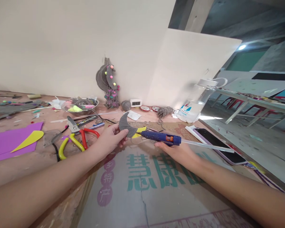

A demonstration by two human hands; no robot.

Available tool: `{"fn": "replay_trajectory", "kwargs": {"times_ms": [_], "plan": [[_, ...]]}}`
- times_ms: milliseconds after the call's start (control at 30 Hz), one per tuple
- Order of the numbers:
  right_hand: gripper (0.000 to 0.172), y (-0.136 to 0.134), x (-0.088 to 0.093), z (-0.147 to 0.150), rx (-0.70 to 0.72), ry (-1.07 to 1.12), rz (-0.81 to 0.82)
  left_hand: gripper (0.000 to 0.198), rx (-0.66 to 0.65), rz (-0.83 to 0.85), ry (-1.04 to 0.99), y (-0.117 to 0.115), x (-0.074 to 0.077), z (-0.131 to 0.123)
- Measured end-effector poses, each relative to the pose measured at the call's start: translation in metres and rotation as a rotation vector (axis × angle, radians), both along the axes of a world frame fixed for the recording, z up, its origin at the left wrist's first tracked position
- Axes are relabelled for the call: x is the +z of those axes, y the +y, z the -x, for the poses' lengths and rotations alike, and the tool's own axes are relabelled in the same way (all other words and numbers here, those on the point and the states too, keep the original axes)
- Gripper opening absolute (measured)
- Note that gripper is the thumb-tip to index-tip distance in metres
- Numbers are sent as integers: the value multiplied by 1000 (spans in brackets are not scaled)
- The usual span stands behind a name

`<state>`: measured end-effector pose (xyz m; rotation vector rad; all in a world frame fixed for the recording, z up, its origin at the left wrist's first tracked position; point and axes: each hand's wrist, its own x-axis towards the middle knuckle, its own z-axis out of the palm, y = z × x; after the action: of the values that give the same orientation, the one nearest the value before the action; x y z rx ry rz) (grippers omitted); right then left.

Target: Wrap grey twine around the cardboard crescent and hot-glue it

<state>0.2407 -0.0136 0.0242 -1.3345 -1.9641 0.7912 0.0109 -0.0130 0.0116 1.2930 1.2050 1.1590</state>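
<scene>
Between the thumb and fingers of my left hand (112, 138) is a grey crescent (127, 125), wrapped in yarn, with its upper tip pointing up. A bare yellow part (141, 129) sticks out at its right end. My right hand (172, 151) is closed around a blue glue gun (156, 136), its fingers mostly hidden behind the body. The nozzle points left, close to the crescent's lower right side; I cannot tell whether they touch. A long clear glue stick (207, 146) juts from the gun's back end. A loose strand of yarn hangs below the crescent.
Scissors (73, 126) and pliers with red and yellow handles lie left, beside purple sheets (14, 141). Behind stand a bowl of craft bits (79, 106), a small clock (136, 103), and yarn (165, 111). A water bottle (192, 103) and a phone (219, 144) are right.
</scene>
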Motion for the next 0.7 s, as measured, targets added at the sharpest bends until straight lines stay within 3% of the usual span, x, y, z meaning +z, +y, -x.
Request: {"fn": "replay_trajectory", "kwargs": {"times_ms": [400,700], "plan": [[29,1,-1,-1,-39,19,-70,22,30,17,6,-4,4,-2],[34,2,-2,-1,-30,79,12,22,3,31,25,-4,2,-2]]}}
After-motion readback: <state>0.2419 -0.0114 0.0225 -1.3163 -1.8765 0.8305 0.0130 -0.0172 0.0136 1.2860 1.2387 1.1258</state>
